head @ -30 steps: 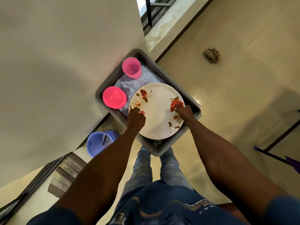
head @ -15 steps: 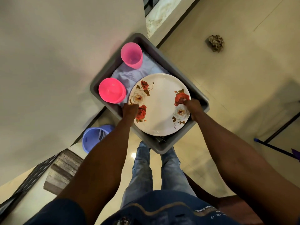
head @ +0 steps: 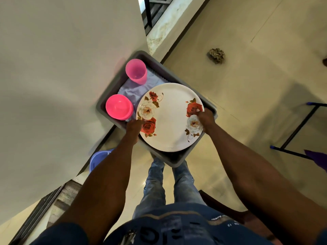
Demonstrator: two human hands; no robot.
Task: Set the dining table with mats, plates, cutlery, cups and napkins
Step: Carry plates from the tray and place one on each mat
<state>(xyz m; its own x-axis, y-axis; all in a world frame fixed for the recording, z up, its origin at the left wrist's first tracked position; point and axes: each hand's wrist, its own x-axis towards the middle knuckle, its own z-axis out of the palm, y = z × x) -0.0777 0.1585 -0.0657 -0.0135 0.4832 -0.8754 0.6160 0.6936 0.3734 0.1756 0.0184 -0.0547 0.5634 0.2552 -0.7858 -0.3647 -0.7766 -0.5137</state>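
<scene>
I carry a grey tray [head: 177, 71] in front of me, above the floor. My left hand [head: 133, 126] grips its left rim and my right hand [head: 206, 119] grips its right rim. A white plate [head: 170, 117] with red and white roses lies on top of the tray. Two pink cups [head: 136, 71] [head: 118, 106] stand at the tray's far left side on a pale lilac cloth [head: 137, 89]. What lies under the plate is hidden.
A cream wall [head: 62, 76] runs close on my left. A lilac bucket [head: 97, 159] and a striped mat [head: 65, 198] sit on the floor by it. A crumpled brown scrap [head: 216, 55] lies on the tiles ahead. A dark metal frame [head: 297, 131] stands at right.
The tray has shifted slightly in view as I walk with it, and the plate shows more of its roses. Both hands keep hold of the rims.
</scene>
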